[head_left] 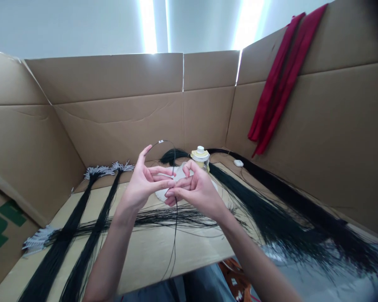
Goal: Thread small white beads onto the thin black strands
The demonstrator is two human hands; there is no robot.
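A thin black cord [176, 226] runs between my two hands over the middle of the table. Its upper part arches in a loop with a small white piece [160, 141] near the top, and its loose ends hang below. My left hand [145, 180] pinches the cord between thumb and fingertips, with its index finger raised against the loop. My right hand [197, 184] is closed on the same cord, its fingers curled beside the left fingertips. The exact pinch point is partly hidden by the fingers. Behind the hands lies a round white item [160, 195], mostly covered.
Bundles of black cords with white ends [97, 171] lie at the left, and another bundle [182, 216] crosses the table. Dark strands [255, 201] spread at the right. A yellowish white-capped bottle [200, 154] stands behind. Cardboard walls [119, 113] surround the table; red cloth strips [280, 84] hang right.
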